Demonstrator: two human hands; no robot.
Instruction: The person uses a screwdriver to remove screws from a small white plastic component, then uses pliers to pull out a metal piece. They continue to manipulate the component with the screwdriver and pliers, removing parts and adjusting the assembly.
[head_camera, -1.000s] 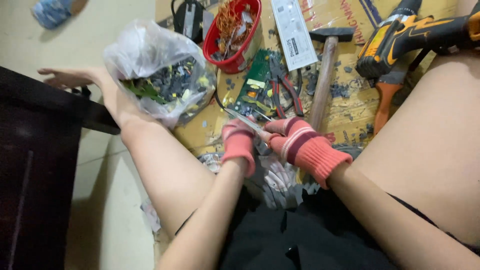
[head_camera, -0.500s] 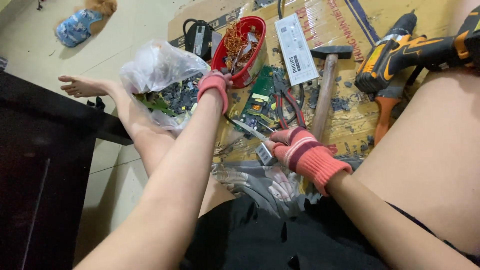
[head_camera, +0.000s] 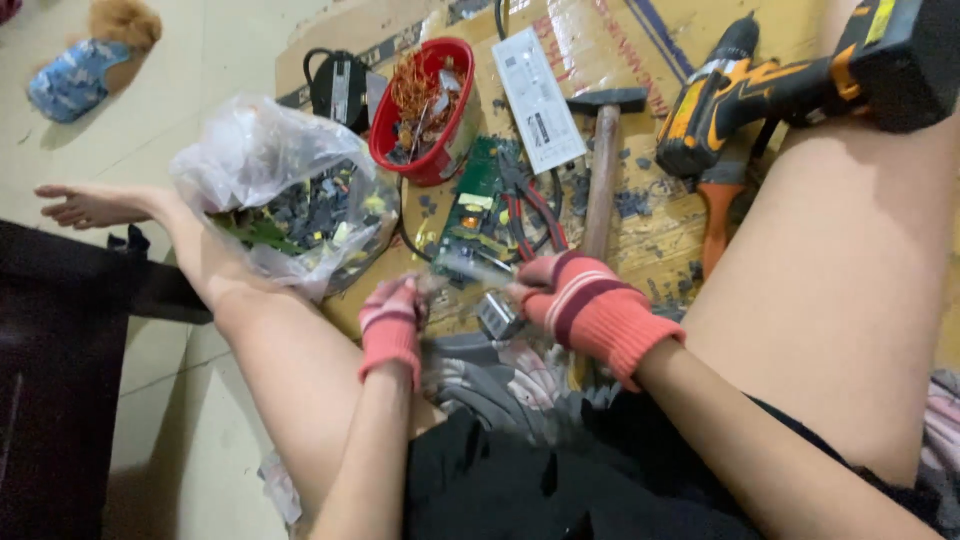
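My right hand, in a red and pink striped glove, is shut on a thin silvery tool that points left and is blurred. A small grey metal part sits just under its fingers. My left hand, in a matching glove, hangs curled close to the tool's tip above my lap; blur hides whether it grips anything. Just beyond both hands lies a green circuit board with red wires.
A clear plastic bag of board scraps rests against my left leg. Behind are a red bowl of copper wire, a white box, a hammer, an orange and black drill, all on cardboard. Dark furniture stands left.
My left hand has pulled back from the red bowl to my lap, beside the right hand. The right hand keeps its tool and has barely shifted.
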